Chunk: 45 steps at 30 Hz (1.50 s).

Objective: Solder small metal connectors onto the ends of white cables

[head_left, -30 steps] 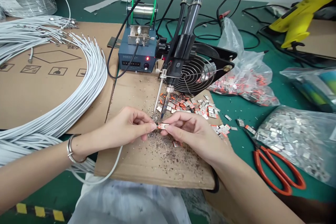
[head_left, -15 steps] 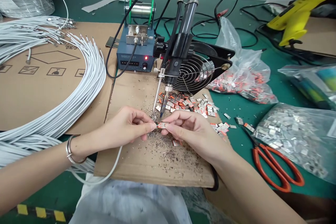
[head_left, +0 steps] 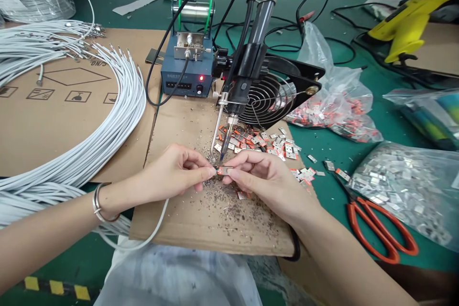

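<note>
Just below the tip of the soldering iron (head_left: 225, 141), my two hands meet. My left hand (head_left: 182, 169) is closed in a pinch on the end of a white cable (head_left: 160, 222), whose length runs down from under the palm. Between finger and thumb my right hand (head_left: 253, 169) grips a small metal-and-red connector piece (head_left: 225, 170). Cable end and piece touch or nearly touch; the exact joint is too small to tell. A thin solder feed tube (head_left: 217, 129) ends beside the iron tip.
A loose pile of small red and silver parts (head_left: 283, 146) lies behind my right hand. Red-handled scissors (head_left: 383, 229) and a bag of metal parts (head_left: 405, 186) are at the right. A cable bundle (head_left: 122, 119) curves at the left. The solder station (head_left: 186, 76) and fan (head_left: 268, 98) stand behind.
The whole view has shifted slightly, so most things appear a little further right. Both hands keep their hold and nearly the same place under the iron tip.
</note>
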### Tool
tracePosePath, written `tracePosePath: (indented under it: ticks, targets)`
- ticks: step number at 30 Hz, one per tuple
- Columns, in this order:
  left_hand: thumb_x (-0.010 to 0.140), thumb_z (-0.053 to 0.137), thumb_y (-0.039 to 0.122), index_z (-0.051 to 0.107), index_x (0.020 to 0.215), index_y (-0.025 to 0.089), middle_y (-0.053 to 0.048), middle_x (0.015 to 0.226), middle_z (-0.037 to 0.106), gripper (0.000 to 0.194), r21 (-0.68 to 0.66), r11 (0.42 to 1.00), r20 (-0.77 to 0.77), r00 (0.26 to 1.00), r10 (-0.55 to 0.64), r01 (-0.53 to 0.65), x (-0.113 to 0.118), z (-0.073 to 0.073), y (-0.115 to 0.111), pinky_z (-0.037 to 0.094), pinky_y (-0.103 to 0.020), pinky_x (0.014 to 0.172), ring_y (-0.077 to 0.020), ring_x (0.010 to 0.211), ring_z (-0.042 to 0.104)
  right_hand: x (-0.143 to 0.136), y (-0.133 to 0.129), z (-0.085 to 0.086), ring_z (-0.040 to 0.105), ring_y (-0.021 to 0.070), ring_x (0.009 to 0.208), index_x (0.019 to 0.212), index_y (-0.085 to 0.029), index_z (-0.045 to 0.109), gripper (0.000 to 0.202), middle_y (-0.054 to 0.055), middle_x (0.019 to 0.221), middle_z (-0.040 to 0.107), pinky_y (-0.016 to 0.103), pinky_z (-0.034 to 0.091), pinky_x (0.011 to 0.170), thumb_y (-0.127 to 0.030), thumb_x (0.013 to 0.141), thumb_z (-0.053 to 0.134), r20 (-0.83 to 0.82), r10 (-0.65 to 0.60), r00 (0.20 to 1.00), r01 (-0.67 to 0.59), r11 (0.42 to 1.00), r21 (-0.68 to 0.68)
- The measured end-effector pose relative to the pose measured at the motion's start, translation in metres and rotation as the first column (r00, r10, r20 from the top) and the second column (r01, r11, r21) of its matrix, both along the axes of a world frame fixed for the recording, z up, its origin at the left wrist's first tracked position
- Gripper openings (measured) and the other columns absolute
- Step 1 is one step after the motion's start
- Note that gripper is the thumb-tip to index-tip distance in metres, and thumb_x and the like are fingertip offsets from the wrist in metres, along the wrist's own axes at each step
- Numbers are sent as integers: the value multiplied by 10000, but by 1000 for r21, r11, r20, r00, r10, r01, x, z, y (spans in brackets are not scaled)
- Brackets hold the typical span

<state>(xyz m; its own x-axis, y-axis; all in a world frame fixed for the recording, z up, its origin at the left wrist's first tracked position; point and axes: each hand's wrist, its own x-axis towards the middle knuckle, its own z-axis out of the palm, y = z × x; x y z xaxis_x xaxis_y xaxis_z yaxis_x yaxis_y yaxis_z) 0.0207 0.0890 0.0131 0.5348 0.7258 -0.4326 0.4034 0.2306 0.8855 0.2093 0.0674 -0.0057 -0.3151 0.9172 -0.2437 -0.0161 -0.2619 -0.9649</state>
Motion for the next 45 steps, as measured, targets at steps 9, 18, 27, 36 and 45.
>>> tracePosePath:
  ticks: [9,18,27,36,45]
  targets:
    - [797,552,340,650,801,124,29,522,560,237,5,1000,-3,1000,0,0,1,-1,1,284,-152,357,-41,378,377,0,0,0,528,98,468,736,-173,630,152,30,621,671,196,345,398,-298,702,710,16,3,1000,-3,1000,-8]
    - [789,562,311,641,787,126,36,503,556,201,-5,1000,2,1000,17,-17,1,0,0,286,-145,348,-39,369,382,1,-1,-1,537,105,477,756,-178,626,177,31,648,662,198,347,390,-331,712,705,13,7,1000,-7,1000,12]
    - [798,555,319,642,797,124,34,513,563,214,-11,1000,-21,1000,0,0,1,0,1,276,-136,340,-32,363,388,1,0,1,534,91,474,743,-175,629,112,23,638,670,195,343,399,-268,730,688,6,22,1000,-22,1000,23]
    - [804,547,330,653,807,127,28,532,572,229,3,1000,6,1000,-16,16,0,-1,-2,310,-144,350,-37,369,400,3,0,3,508,89,469,721,-169,624,114,25,627,670,191,367,421,-245,697,706,52,48,997,-49,999,3]
    - [809,530,379,621,810,152,14,612,612,245,-43,999,-15,999,-30,29,-3,-9,-4,356,-109,316,-38,386,449,3,1,-1,491,93,479,735,-155,605,133,47,643,661,199,372,420,-274,722,663,149,75,986,-81,996,33]
